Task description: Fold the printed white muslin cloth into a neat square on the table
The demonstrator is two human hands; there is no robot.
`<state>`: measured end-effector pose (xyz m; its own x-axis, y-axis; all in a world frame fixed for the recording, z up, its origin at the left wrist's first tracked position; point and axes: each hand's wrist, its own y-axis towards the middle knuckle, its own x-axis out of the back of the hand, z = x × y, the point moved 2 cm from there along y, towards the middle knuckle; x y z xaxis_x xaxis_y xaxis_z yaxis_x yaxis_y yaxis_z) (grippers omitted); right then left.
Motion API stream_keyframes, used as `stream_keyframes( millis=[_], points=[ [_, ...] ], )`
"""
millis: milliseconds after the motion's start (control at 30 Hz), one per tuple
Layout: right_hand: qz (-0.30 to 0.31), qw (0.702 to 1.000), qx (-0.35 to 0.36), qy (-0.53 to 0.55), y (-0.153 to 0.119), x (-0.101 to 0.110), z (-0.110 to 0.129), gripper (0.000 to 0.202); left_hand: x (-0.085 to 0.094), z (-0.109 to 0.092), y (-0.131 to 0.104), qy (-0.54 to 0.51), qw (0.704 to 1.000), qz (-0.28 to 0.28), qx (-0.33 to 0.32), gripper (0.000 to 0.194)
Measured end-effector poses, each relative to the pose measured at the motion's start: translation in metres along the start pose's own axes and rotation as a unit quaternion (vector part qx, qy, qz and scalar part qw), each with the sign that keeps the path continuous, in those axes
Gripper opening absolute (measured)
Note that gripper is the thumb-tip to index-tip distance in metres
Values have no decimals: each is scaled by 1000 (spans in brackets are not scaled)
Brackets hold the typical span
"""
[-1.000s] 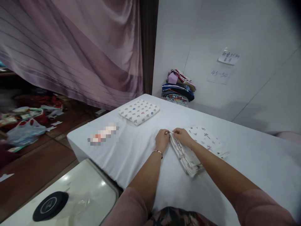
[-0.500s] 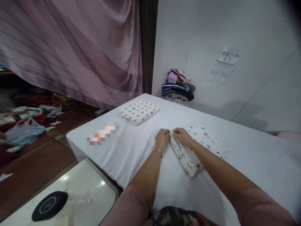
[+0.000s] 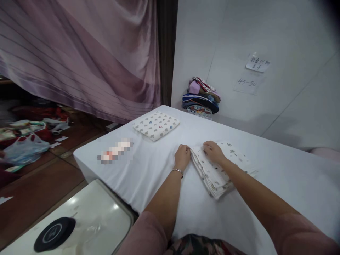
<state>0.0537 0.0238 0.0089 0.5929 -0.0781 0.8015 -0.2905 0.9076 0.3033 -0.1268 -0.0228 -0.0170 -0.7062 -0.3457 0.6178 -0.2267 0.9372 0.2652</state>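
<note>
Shifting rightward from the left fingers since the earlier frame, the right hand [image 3: 214, 152] is now curling above the folded printed cloth [image 3: 208, 171]; whether its fingers are gripping fabric, one cannot tell. Far left of the fingers, a red container [image 3: 44, 134] is holding pale, blurred items on the floor, and a translucent plastic bag [image 3: 26, 149] is bulging with bluish contents, too unclear to name. Nearer, a black disc [image 3: 54, 233] is lying on a cream surface [image 3: 95, 216]. Left of the fingers, a pixelated item [image 3: 115, 151] and a mushroom-print cloth [image 3: 156, 125] are resting on the white table [image 3: 148, 166]. The left hand [image 3: 182, 156] is pinching the folded printed cloth's far corner. Beyond the fingers, a fabric stack [image 3: 201, 99] is standing. The right forearm is hiding part of the printed fabric.
</note>
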Motion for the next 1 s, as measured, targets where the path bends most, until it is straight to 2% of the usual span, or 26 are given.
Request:
stream_keyframes(
  millis=[67,167,233,300,367,533,733,900,1000],
  points=[
    [-34,994,-34,-102,2,12,-24,33,0,0,-1,0,1000,0,-8,12],
    [-47,975,-112,-189,5,32,-56,42,0,-2,-2,3,1000,5,-8,13],
    [-27,958,-187,-216,5,43,-73,49,0,-4,-2,4,1000,6,-11,12],
    [19,942,-259,-214,4,50,-88,57,0,-6,-2,4,1000,-3,-24,12],
    [56,933,-296,-197,3,54,-98,65,0,-6,-1,3,999,-13,-34,15],
    [73,925,-298,-225,-2,56,-110,69,-4,-2,1,4,1000,16,5,12],
    [73,918,-306,-240,-2,56,-114,71,-4,-1,2,13,999,34,-1,11],
    [83,919,-307,-233,-1,58,-116,72,-2,-1,2,11,1000,15,19,12],
    [84,921,-303,-231,0,60,-118,72,-3,-1,2,-29,999,17,11,12]
  ],
)
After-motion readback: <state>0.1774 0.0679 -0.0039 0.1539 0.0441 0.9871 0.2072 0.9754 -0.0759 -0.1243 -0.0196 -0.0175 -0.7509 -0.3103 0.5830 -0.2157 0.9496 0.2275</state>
